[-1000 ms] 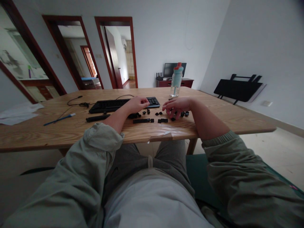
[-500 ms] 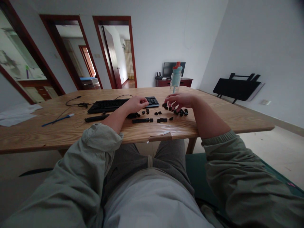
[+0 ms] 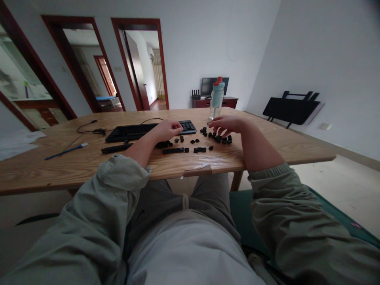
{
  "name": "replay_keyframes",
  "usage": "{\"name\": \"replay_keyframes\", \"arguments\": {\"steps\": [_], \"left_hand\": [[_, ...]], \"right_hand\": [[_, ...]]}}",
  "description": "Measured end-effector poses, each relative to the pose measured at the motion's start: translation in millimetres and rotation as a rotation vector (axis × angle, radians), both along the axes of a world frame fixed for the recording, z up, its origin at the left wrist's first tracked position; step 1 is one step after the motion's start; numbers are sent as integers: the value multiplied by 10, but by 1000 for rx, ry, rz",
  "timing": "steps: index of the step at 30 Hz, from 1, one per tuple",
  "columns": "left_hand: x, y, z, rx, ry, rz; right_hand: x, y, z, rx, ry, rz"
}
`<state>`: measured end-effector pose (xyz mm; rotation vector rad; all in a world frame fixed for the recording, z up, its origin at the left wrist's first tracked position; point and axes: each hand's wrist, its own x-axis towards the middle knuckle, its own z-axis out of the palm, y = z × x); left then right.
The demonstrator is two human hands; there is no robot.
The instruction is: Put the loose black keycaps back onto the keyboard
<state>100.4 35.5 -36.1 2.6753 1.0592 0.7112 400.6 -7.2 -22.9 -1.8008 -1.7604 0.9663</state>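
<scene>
My left hand (image 3: 166, 130) rests over the right part of a black keyboard (image 3: 127, 132), its fingers curled together; what they hold, if anything, is hidden. My right hand (image 3: 228, 124) hovers palm down with bent, spread fingers over a cluster of loose black keycaps (image 3: 219, 139). A small dark spot shows by its fingertips, too small to make out. Between the hands lie a few more loose keycaps (image 3: 195, 141). Nearer the table edge, a row of black keycaps (image 3: 173, 151) and a short group of keycaps (image 3: 200, 150) lie flat.
A water bottle (image 3: 217, 99) stands behind my right hand. On the left lie a blue brush (image 3: 67, 151), a coiled cable (image 3: 99, 131), white paper (image 3: 20, 143) and a long black piece (image 3: 115, 149). The wooden table (image 3: 89, 170) has its edge before my lap.
My right hand has lifted slightly from among the keycaps, its fingertips higher. My left hand stays over the keyboard. The whole view has shifted a little.
</scene>
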Motion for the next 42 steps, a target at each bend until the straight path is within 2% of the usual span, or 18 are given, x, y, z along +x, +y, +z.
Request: {"name": "replay_keyframes", "arguments": {"steps": [6,13,18,26,31,34,38,40,42], "left_hand": [[3,-36,22,-4,-2,0],[3,-34,21,-1,-1,0],[-3,5,-4,10,-4,-11],[-2,28,-26,4,-21,-22],[-6,33,-29,-5,-27,-37],[-7,33,-31,-12,-38,-39],[57,-20,-27,-82,-111,-63],[117,-63,-26,-180,-207,-107],[177,-100,-29,-303,-321,-171]], "right_hand": [[193,-15,-43,-126,-120,-104],[184,-76,-25,-149,-103,-83],[137,-132,4,-217,-112,-70],[45,-38,-30,-176,-15,-53],[83,33,-45,-74,25,-111],[4,-2,-4,14,134,-81],[-281,-87,71,186,530,35],[-465,-110,76,197,714,104],[-637,-109,49,150,820,168]]}}
